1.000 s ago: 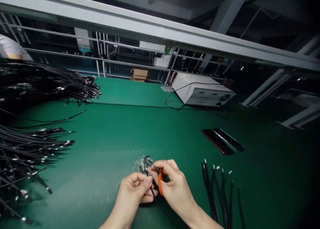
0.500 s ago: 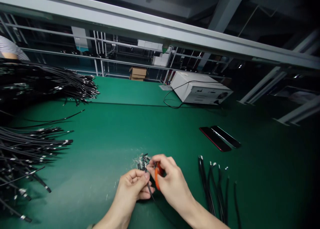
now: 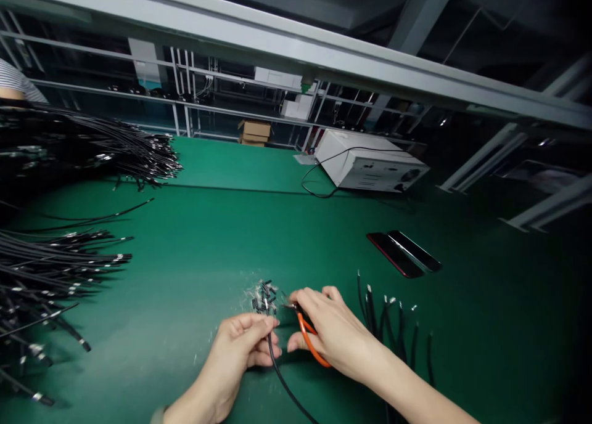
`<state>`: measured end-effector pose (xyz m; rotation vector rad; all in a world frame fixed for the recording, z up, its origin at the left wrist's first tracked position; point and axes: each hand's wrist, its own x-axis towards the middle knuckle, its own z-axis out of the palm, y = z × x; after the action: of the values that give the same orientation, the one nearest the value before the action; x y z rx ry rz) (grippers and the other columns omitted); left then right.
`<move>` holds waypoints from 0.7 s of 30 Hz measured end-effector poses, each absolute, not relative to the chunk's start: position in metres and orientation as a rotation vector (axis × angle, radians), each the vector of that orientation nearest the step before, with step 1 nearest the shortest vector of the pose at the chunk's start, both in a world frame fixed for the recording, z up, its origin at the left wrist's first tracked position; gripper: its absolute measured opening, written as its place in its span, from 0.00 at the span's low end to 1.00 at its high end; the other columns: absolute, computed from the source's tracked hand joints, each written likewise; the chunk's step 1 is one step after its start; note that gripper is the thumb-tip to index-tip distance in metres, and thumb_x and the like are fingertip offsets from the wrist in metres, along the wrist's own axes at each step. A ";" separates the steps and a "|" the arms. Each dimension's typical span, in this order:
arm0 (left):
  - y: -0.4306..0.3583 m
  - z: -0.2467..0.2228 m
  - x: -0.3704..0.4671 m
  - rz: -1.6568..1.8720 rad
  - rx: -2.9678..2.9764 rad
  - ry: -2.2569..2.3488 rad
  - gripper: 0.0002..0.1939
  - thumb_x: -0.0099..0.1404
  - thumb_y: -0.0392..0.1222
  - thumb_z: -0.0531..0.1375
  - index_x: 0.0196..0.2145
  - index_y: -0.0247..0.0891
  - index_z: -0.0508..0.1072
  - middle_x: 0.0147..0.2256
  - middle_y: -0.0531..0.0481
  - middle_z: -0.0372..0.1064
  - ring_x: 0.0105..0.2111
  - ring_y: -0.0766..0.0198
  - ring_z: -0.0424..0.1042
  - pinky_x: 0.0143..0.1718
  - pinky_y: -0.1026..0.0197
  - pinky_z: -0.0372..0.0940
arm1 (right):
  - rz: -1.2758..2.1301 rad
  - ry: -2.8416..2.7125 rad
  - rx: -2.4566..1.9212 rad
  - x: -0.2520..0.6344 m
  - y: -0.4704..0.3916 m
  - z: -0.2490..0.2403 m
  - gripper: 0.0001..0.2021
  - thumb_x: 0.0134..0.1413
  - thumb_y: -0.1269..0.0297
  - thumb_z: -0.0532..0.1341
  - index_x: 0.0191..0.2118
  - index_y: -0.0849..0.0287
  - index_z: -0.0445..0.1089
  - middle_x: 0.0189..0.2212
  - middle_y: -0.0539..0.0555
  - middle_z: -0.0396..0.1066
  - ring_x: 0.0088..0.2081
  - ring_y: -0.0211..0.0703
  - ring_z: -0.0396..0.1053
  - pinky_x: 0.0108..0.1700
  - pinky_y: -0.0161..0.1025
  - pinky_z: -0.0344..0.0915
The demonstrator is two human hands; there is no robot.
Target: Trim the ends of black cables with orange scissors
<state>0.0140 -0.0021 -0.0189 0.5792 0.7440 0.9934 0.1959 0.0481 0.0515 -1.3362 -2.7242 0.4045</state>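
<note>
Near the front of the green table, my left hand pinches a black cable close to its end between thumb and fingers. The cable's tip points away from me, over a small pile of black cut pieces and pale fibres. To the right, my right hand is wrapped around orange-handled cutters. Their metal tips point left toward the pile, apart from the cable. Part of the cutters is hidden by my fingers.
Large bundles of black cables lie at the left. Several loose cables lie at the right. Two dark phone-like slabs rest beyond them. A white box-shaped machine stands at the back. A person's striped sleeve shows at far left.
My right hand has moved to the right with the cutters, away from the cable end, and its grip has loosened somewhat. My left hand still holds the cable in nearly the same place.
</note>
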 end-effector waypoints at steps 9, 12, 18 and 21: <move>-0.004 -0.019 0.013 0.957 0.609 0.788 0.31 0.56 0.53 0.66 0.40 0.19 0.63 0.32 0.38 0.59 0.27 0.67 0.61 0.25 0.73 0.62 | 0.061 -2.980 -1.339 0.184 0.050 0.043 0.21 0.46 0.45 0.55 0.32 0.61 0.59 0.24 0.49 0.61 0.24 0.40 0.58 0.37 0.39 0.44; -0.004 -0.018 0.013 0.938 0.629 0.797 0.29 0.57 0.53 0.65 0.37 0.20 0.63 0.31 0.37 0.59 0.26 0.68 0.61 0.25 0.73 0.61 | -0.044 -3.004 -1.288 0.185 0.050 0.041 0.19 0.47 0.47 0.55 0.31 0.61 0.60 0.22 0.49 0.61 0.22 0.39 0.57 0.36 0.39 0.44; -0.001 -0.015 0.015 0.960 0.629 0.797 0.29 0.56 0.53 0.65 0.37 0.20 0.62 0.31 0.38 0.59 0.26 0.67 0.62 0.24 0.73 0.61 | -0.300 -2.996 -1.157 0.186 0.048 0.041 0.12 0.52 0.56 0.54 0.30 0.61 0.59 0.20 0.51 0.60 0.21 0.38 0.54 0.36 0.40 0.43; -0.001 -0.014 0.016 0.965 0.654 0.803 0.29 0.56 0.53 0.65 0.37 0.19 0.62 0.30 0.38 0.59 0.26 0.66 0.62 0.23 0.73 0.61 | -0.381 -3.019 -1.095 0.185 0.048 0.044 0.10 0.56 0.60 0.50 0.30 0.61 0.59 0.20 0.52 0.59 0.21 0.38 0.52 0.36 0.41 0.43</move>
<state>0.0161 -0.0008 -0.0140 0.6537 0.8028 0.9648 0.1851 0.0485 0.0445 -1.0953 -3.0187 -0.3814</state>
